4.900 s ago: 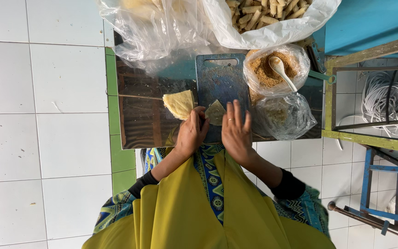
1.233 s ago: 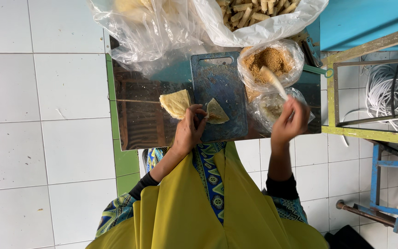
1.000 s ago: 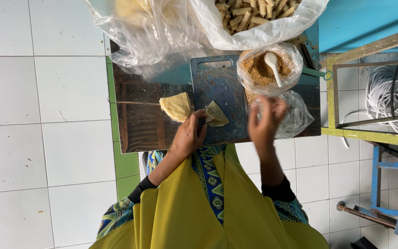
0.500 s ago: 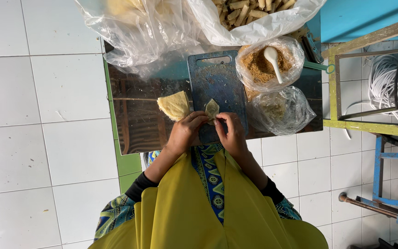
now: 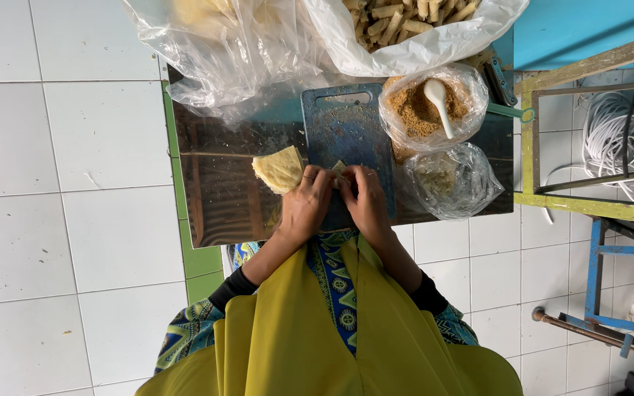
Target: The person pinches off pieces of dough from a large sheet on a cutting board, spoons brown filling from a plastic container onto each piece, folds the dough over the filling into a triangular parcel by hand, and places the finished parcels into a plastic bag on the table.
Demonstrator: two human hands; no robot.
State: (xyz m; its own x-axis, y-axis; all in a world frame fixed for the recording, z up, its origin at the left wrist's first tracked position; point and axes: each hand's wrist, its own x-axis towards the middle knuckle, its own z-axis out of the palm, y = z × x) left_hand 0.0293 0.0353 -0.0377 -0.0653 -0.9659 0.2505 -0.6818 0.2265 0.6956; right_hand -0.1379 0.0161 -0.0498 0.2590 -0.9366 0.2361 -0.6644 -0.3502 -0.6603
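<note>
On the blue cutting board (image 5: 346,132), a small pale wrapper (image 5: 338,169) is pinched between the left hand (image 5: 304,209) and the right hand (image 5: 367,202), fingers closed around it. It appears partly folded. A stack of wrappers (image 5: 279,169) lies untouched beside the left hand, so more seems left.

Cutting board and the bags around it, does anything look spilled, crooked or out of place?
Nothing stands out. Both hands fold a small wrapper on the dark blue plastic cutting board. The white spoon sits inside the clear bag of brown crumbly filling, with no spill visible.
</note>
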